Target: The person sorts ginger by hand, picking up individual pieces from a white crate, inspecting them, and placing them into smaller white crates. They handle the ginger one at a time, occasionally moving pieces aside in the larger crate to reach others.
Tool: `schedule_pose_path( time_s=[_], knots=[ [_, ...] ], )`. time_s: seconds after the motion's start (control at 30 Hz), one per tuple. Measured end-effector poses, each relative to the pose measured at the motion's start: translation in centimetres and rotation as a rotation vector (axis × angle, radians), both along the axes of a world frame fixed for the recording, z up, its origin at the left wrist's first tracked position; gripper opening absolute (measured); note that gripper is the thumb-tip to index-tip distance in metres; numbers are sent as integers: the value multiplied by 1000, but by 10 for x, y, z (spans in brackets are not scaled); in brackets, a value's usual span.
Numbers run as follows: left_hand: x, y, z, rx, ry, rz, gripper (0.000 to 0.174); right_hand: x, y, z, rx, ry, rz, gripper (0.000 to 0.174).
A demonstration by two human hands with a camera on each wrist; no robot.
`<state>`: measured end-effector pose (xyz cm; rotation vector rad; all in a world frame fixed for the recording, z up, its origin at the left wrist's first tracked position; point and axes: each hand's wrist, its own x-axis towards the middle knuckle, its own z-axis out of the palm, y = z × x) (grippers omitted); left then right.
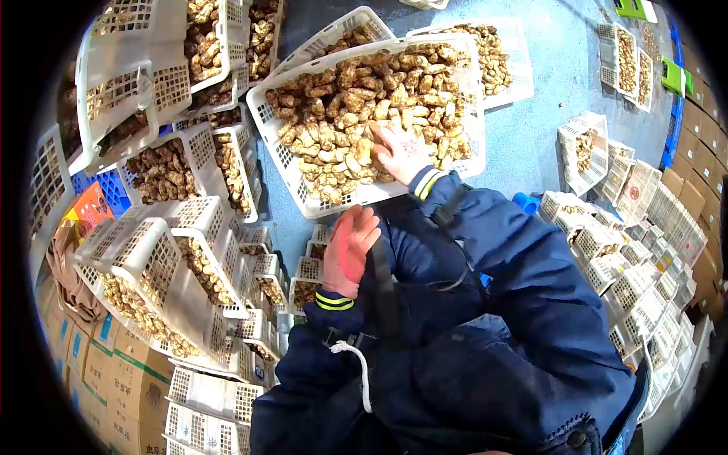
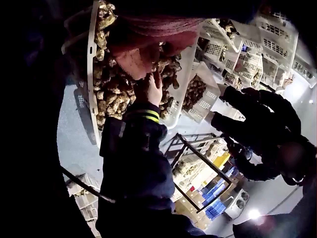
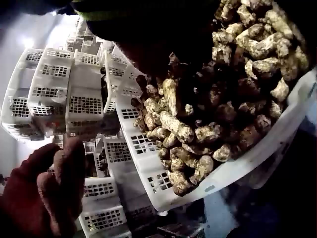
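Observation:
A white plastic crate (image 1: 477, 114) heaped with knobbly brown-and-cream mushrooms (image 1: 334, 106) stands in front of me. My right hand (image 1: 403, 155) reaches over its near side, with the fingers down among the mushrooms; in the left wrist view the same right hand (image 2: 154, 93) bends into the heap. I cannot tell whether it pinches one. Just outside the crate's near edge my left hand (image 1: 353, 250), in a reddish glove, is raised with nothing in it. Its loosely bent fingers (image 3: 62, 173) show at the left of the right wrist view.
Stacked white crates (image 1: 163, 250) of mushrooms crowd the left, above cardboard boxes (image 1: 129, 387). Two more filled crates (image 1: 519, 68) lie behind the main one. Further crates (image 1: 622, 288) line the right. Another person (image 2: 267, 119) in dark clothes and a metal-framed trolley (image 2: 198, 158) show in the left wrist view.

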<state>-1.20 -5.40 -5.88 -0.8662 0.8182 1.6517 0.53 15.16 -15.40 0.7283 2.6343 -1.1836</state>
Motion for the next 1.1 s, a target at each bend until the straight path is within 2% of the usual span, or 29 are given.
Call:
schedule_pose_path(
  time_s=[0.03, 0.1, 0.17, 0.23, 0.27, 0.3, 0.37, 0.4, 0.43, 0.47, 0.57, 0.6, 0.63, 0.67, 0.7, 0.73, 0.77, 0.8, 0.83, 0.9, 0.93, 0.97, 1.03, 1.07, 1.1],
  knots=[
    [-2, 0, 0, 41, 7, 11, 40, 9, 4, 3, -61, -12, 25, 34],
    [-1, 1, 1, 89, 6, 15, 41, 20, 17, 2, 110, 65, 46, 30],
    [0, 0, 3, 68, -37, 64, 39, 26, 53, -18, 259, 55, -82, 37],
    [5, -5, -6, 106, 29, 19, 39, 35, 81, -56, 388, -134, -316, 44],
    [6, -5, -9, 61, -3, 21, 40, 37, 85, -64, 316, -227, -328, 52],
    [3, -2, -8, 15, -34, 22, 40, 23, 76, -48, 293, -370, -300, 55],
    [5, 1, -6, -45, -73, 25, 41, 18, 52, -50, 371, -402, -256, 54],
    [8, 0, -8, 43, -37, 22, 40, 22, 48, -54, 194, -427, -252, 50],
    [10, 0, -11, 134, 3, 21, 39, 27, 38, -56, 273, -220, -190, 47],
    [7, 8, -9, 143, 8, 20, 39, 23, 33, -43, 182, -230, -131, 47],
    [0, 12, 0, -1, 3, -66, 41, 21, 4, -26, -149, -156, -12, 46],
    [-2, 11, 0, -20, 5, -36, 41, 15, 10, -23, -143, -175, -26, 42],
    [-2, 10, 1, -42, 4, -4, 40, 10, 26, -29, -109, -84, -131, 37],
    [-3, 9, 2, -32, 35, 9, 40, -1, 47, -13, -91, -164, -325, 34],
    [-4, 8, 2, -36, 32, 7, 40, 6, 62, -51, 231, -219, -428, 33],
    [-4, 7, 0, -77, 29, -13, 39, 0, 87, -42, 72, -87, -536, 35],
    [-4, 6, -1, -119, 26, -33, 39, 1, 101, -52, 228, -143, -541, 37],
    [1, 0, -6, -91, 11, -6, 40, 12, 117, -80, 246, -182, -536, 39],
    [2, -3, -6, -97, 10, -7, 40, 31, 129, -146, 121, -8, -529, 38],
    [3, -3, -5, -26, 28, -29, 41, 1, 133, -49, -402, -321, -730, 36],
    [-1, 6, 3, -91, 27, -68, 41, 14, 127, -62, -256, -18, -697, 33],
    [-1, 6, 2, -89, 24, -67, 41, 27, 125, -77, -113, 44, -661, 30],
    [1, 4, -1, -3, 30, -17, 42, 39, 109, -67, -228, -23, -662, 28],
    [2, 4, -2, -4, 31, -15, 42, 52, 97, -87, -165, -59, -536, 25],
    [2, 5, -1, 15, 35, -16, 42, 47, 83, -68, 57, -350, -289, 25]
  ],
)
